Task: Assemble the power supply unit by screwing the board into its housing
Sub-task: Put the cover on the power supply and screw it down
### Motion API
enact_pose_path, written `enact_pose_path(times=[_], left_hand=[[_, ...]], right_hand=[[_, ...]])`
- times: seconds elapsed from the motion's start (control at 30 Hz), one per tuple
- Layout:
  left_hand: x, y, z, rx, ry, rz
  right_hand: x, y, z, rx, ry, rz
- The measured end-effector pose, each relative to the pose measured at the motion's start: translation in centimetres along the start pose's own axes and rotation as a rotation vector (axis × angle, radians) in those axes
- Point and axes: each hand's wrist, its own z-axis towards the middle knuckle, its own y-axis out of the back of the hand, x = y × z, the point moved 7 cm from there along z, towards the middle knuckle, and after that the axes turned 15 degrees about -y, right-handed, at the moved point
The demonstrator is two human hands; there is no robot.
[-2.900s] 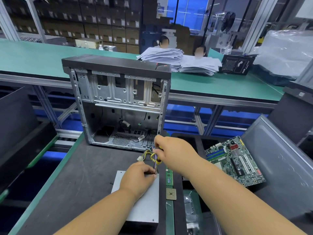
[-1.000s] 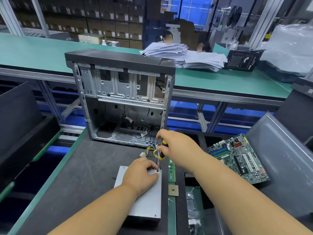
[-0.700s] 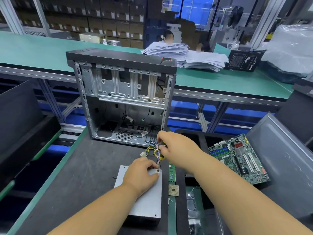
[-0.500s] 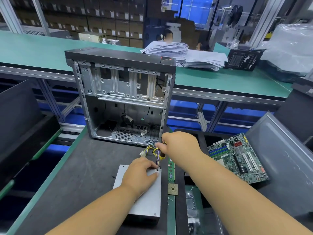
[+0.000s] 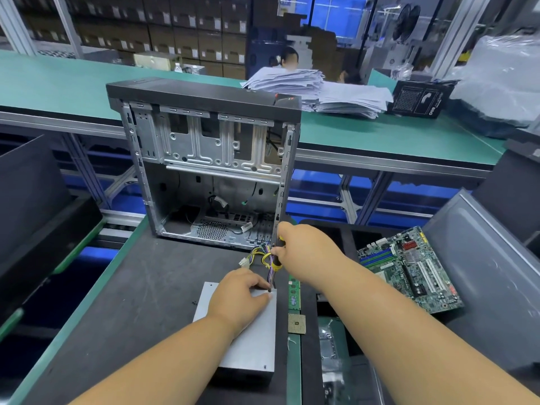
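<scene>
Both forearms bare, reaching forward from bottom of frame, converging toward centre. Left hand [image 5: 238, 296] palm-down, back of hand up, fingers [image 5: 260, 287] bent at the far end, tips pinched close around something too small to make out. Right hand [image 5: 304, 252] further out and higher, wrist angled inward to the left, fingers curled round a tool handle, thumb side facing left. Hands near each other, not touching.

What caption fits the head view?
Right hand drives screwdriver into power supply, left hand steadying.
</scene>
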Motion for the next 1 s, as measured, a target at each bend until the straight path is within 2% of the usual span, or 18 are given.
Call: enact_pose_path(times=[0.2, 0.3, 0.4, 0.47, 0.63, 0.73, 0.87, 1.0], left_hand=[[0.0, 0.0, 0.0, 0.009, 0.026, -0.002], [0.2, 0.0, 0.2, -0.007, 0.100, -0.022], [0.4, -0.1, 0.6, -0.011, 0.231, -0.030], [0.6, -0.3, 0.9, 0.042, 0.311, -0.032], [0.7, -0.2, 1.7, 0.152, 0.438, -0.013], [0.7, -0.3, 1.9, 0.169, 0.422, -0.006], [1.4, 1.6, 1.8, 0.213, 0.270, 0.000], [5.6, 8.0, 0.6, 0.051, 0.223, 0.062]], right_hand=[[0.1, -0.2, -0.7, -0.080, -0.005, 0.004], [-0.5, 0.1, -0.7, -0.089, -0.011, 0.028], [-2.6, 1.4, -0.9, -0.150, -0.074, 0.200], [-4.3, 2.1, -1.4, -0.202, -0.125, 0.374], [-5.9, 1.1, -2.2, -0.184, -0.203, 0.571], [-5.9, 0.6, -2.5, -0.209, -0.229, 0.656], [-4.7, -0.1, -2.2, -0.201, -0.272, 0.840], [-2.7, -2.3, -1.6, -0.112, -0.354, 1.005]])
